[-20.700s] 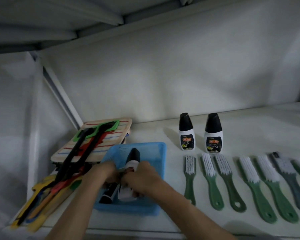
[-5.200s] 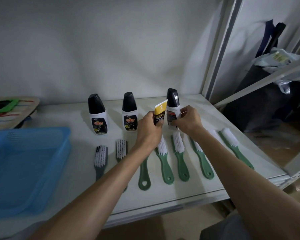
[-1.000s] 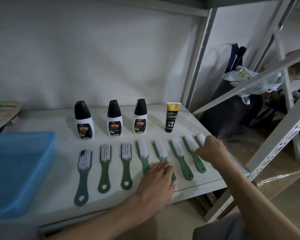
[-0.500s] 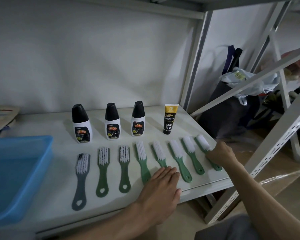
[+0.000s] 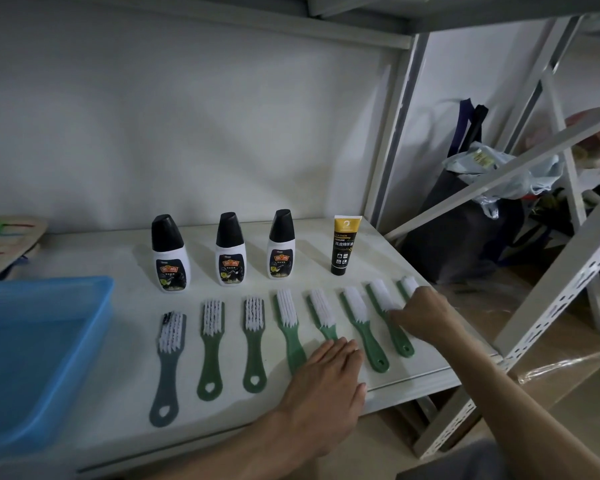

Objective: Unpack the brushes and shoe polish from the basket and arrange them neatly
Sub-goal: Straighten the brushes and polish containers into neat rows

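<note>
Three black-capped shoe polish bottles (image 5: 169, 258) (image 5: 230, 254) (image 5: 280, 249) and a black-and-yellow tube (image 5: 343, 245) stand in a row at the back of the white shelf (image 5: 136, 306). In front lie several brushes side by side, bristles up: a grey brush (image 5: 167, 358) at the left, then green brushes (image 5: 211, 348). My left hand (image 5: 326, 382) lies flat over the handles of the middle brushes. My right hand (image 5: 423, 317) is curled over the rightmost brush (image 5: 409, 285), hiding its handle. The blue basket (image 5: 42, 341) at the left holds nothing.
A striped wooden board (image 5: 11, 244) lies at the far left behind the basket. The shelf's grey upright (image 5: 392, 150) and a diagonal brace (image 5: 534, 161) stand to the right. A dark bag (image 5: 465, 230) with plastic bags on it sits on the floor beyond.
My right hand has slid left along the rightmost brush and now covers its handle. My left hand stays on the middle brush handles.
</note>
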Motion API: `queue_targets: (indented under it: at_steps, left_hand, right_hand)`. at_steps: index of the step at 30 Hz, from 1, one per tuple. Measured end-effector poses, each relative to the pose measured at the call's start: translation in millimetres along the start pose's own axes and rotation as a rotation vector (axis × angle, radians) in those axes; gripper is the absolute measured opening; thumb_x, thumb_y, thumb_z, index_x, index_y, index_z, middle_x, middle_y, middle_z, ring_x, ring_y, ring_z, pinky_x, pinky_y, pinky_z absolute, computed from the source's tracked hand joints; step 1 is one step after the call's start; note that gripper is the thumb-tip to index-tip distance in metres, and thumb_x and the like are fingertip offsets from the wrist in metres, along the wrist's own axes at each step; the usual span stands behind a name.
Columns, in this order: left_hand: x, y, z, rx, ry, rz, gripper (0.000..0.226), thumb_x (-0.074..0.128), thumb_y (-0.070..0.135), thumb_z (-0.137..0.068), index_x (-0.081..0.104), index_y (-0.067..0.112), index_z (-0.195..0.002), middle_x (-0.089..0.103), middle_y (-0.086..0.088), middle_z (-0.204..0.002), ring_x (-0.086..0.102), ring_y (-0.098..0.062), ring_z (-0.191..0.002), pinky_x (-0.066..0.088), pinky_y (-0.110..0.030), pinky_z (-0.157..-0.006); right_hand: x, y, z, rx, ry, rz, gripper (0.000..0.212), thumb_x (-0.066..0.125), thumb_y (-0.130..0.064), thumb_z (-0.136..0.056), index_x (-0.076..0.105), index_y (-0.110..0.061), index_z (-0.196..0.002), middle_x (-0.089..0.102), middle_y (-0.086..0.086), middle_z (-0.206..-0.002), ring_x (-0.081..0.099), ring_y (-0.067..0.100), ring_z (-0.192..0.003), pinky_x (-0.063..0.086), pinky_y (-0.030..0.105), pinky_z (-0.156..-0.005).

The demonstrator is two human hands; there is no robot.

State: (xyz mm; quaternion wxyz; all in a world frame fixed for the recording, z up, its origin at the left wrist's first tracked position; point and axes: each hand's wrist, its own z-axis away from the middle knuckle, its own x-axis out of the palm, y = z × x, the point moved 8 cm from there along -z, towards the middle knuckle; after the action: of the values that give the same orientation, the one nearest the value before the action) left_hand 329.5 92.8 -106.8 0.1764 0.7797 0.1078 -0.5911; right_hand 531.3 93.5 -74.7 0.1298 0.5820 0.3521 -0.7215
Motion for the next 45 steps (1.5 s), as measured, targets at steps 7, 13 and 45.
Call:
queue_targets:
  at_steps: [7,13,45]
  left_hand:
    - [7.3,-6.7,1.7,-0.036,-0.079,-0.021,0.056,0.034,0.039,-0.086,0.064,0.012,-0.125,0.065,-0.003,-0.131,0.059,-0.012,-0.123,0.027,-0.037,-0.111]
    - [-20.7,-10.2,7.8,-0.049,-0.047,-0.020,0.056,0.030,0.033,-0.100,0.034,0.006,-0.149,0.033,-0.010,-0.157,0.028,-0.018,-0.145,-0.005,-0.032,-0.116]
    - [-137.1,-215.7,155.9,-0.999,0.210,0.074,0.046,0.042,0.028,-0.100,0.035,0.009,-0.059,0.044,-0.006,-0.061,0.041,-0.022,-0.052,0.033,-0.032,-0.059]
  right_hand:
    - [9.4,-1.3,7.4,0.017,-0.125,0.066,0.039,0.064,-0.023,-0.082,0.053,-0.004,-0.113,0.054,0.011,-0.099,0.060,0.028,-0.090,0.051,0.035,-0.071]
    - [2.2,-10.2,14.3,-0.006,-0.088,0.108,0.047,0.068,-0.029,-0.085,0.052,-0.005,-0.122,0.055,0.009,-0.093,0.057,0.026,-0.087,0.046,0.034,-0.071]
    - [9.5,-169.0,65.8,-0.316,0.073,-0.252,0.022,0.055,-0.017,-0.085,0.066,0.002,-0.082,0.068,0.018,-0.081,0.062,0.038,-0.079,0.054,0.038,-0.069]
